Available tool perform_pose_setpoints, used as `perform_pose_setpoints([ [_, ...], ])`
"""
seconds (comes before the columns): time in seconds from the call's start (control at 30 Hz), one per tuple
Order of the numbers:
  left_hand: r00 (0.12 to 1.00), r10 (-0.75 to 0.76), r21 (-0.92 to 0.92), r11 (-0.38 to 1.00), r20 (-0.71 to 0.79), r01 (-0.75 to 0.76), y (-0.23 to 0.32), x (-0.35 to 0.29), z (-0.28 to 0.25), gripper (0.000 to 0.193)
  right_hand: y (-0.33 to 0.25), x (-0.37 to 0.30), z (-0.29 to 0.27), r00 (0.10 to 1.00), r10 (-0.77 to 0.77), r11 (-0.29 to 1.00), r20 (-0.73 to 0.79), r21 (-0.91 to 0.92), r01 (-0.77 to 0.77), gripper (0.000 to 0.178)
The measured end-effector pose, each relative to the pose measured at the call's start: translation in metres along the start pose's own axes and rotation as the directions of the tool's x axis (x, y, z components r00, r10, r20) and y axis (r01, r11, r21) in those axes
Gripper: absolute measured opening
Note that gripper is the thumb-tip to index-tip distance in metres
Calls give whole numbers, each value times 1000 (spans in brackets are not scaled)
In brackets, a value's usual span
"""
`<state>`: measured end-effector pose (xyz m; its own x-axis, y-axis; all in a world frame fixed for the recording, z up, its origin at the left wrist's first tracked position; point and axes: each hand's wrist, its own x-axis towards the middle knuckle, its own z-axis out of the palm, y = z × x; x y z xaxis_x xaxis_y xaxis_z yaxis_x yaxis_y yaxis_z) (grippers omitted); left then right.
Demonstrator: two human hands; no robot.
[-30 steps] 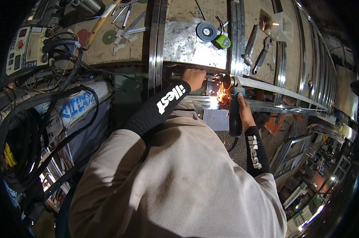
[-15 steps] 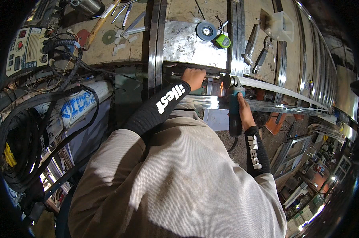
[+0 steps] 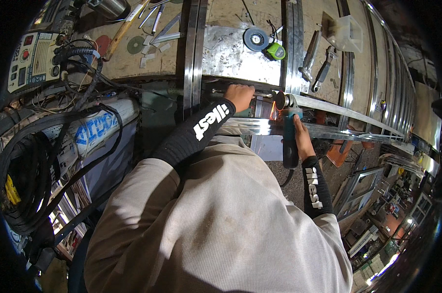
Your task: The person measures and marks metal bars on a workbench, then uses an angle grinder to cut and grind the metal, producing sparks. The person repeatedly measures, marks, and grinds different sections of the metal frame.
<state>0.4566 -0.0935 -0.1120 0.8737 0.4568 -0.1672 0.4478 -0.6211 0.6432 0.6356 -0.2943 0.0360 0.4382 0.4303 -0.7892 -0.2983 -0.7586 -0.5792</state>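
My right hand [image 3: 303, 139] is wrapped round the body of a teal-and-black angle grinder [image 3: 289, 141], its head pointing away from me. Orange sparks [image 3: 274, 112] fall just left of the grinder's head. My left hand [image 3: 240, 96] is closed in a fist on a thin metal rod [image 3: 264, 95], which shows on both sides of the fist and reaches the grinder's disc. The exact shape of the rod is hard to make out. Just below, a shiny metal bar [image 3: 240, 126] runs crosswise close to my body.
On the bench lie a loose grinding disc [image 3: 255, 39], a green tape measure [image 3: 275, 51], an adjustable wrench [image 3: 323, 69] and a clear plastic container [image 3: 347, 31]. Long metal tubes [image 3: 195, 53] cross it. A welding machine [image 3: 32, 61] and thick black cables [image 3: 23, 132] crowd the left.
The sparks beside the grinder's head have grown brighter and spread wider. Both hands keep nearly the same place and grip.
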Motion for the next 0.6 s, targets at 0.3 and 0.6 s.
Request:
perform_pose_setpoints([
  [0.3,1000,-6,-13,1000,22,7,2,0,-4,20,7,7,-2,1000,-11,1000,-29,0,11,74],
  [0.6,1000,-12,-17,1000,10,13,4,-1,-8,18,-5,3,-1,997,67,997,24,-33,-67,85],
])
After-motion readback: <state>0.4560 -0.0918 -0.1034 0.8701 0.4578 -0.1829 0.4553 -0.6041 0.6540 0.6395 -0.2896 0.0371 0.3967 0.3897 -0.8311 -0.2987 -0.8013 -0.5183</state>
